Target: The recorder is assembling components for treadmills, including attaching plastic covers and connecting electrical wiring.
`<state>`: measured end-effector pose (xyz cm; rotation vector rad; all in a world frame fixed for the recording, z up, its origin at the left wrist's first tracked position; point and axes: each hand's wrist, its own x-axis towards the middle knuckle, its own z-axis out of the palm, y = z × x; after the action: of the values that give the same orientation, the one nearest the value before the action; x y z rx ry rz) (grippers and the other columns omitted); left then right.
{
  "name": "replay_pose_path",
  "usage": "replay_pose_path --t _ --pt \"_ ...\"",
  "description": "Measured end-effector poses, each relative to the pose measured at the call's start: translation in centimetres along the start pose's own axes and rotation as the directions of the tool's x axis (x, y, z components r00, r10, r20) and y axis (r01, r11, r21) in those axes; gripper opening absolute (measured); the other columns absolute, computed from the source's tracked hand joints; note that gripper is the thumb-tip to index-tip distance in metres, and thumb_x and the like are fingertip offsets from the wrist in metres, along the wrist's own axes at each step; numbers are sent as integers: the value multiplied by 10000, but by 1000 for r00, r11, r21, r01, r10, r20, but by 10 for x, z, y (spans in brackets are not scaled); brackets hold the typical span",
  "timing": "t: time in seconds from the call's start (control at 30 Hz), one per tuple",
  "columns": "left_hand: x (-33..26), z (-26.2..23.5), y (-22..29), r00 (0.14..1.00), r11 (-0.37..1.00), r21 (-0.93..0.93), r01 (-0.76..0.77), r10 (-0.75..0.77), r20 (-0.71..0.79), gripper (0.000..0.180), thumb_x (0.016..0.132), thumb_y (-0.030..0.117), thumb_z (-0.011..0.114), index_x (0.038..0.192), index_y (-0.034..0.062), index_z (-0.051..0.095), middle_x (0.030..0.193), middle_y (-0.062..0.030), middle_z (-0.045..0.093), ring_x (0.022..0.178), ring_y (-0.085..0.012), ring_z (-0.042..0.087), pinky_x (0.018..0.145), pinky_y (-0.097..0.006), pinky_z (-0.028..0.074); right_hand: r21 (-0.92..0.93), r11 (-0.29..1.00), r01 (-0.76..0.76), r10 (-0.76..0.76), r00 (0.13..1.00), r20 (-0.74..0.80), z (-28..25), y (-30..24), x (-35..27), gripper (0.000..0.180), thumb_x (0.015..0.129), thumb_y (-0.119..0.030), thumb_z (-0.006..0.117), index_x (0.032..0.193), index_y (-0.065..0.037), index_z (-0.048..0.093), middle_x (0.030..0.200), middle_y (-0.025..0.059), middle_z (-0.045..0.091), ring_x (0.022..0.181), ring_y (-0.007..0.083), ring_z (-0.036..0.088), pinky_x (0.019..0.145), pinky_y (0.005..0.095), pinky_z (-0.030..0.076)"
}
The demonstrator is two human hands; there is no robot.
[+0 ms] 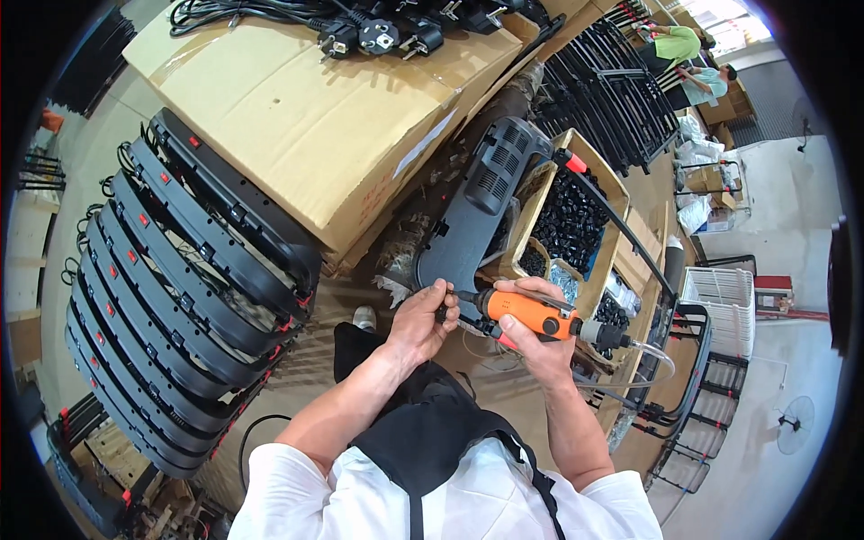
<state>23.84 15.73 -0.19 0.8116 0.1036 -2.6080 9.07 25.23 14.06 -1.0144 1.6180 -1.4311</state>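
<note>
An orange air screwdriver [531,313] lies level in front of me, its tip pointing left and a clear hose running from its back end. My right hand [542,353] is closed around its body. By the tip is my left hand [421,324], its fingers curled together in a pinch. Something small and dark shows between those fingers, too hidden to name. Just beyond both hands stands a dark grey frame part [454,238] with a rounded end and a vented black cover [501,166].
Left, several curved dark frames [180,261] with red switches stand stacked. Ahead is a large cardboard box [297,126] with black power cords [378,36] on top. A bin [615,184] of small black parts sits to the right. Two people [706,84] stand far off at the upper right.
</note>
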Motion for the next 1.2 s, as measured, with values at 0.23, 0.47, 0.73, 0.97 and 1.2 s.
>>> replay_pose_path --t 0.23,0.47,0.73,0.97,1.2 --pt "5 15 3 999 993 -114 12 -15 -30 302 1120 377 566 1102 79 614 860 -6 586 727 -148 561 611 -270 443 -24 1000 18 -19 999 -40 7 4 13 505 921 17 770 1374 -10 549 1330 172 687 1229 245 670 1073 386 546" --pt "-4 13 3 995 996 84 -39 47 -93 357 1164 346 448 1156 27 608 947 -65 658 819 -184 617 699 -320 492 -119 993 1 -6 999 -41 31 15 55 505 912 8 766 1374 -25 566 1314 150 700 1207 217 678 1070 367 539" --pt "-7 1 14 998 972 230 -47 34 60 235 1138 238 534 1178 43 660 1022 -53 705 842 -153 635 734 -303 506 -284 956 68 -56 997 47 52 27 87 393 915 -67 779 1278 -22 637 1150 112 749 938 156 721 837 299 591" --pt "-9 -1 26 997 971 235 -51 61 -39 264 1102 230 620 1236 18 703 950 0 684 795 -96 631 703 -253 546 -407 904 127 -77 988 137 57 30 98 304 900 -68 782 1173 -20 658 1104 114 778 911 179 754 827 321 611" --pt "-11 -2 38 998 982 186 -36 46 -53 246 1094 245 633 1187 29 706 909 1 688 753 -101 633 659 -264 549 -392 913 111 -57 987 148 55 31 100 349 894 -73 791 1208 -21 649 1140 138 771 964 198 760 865 334 613"
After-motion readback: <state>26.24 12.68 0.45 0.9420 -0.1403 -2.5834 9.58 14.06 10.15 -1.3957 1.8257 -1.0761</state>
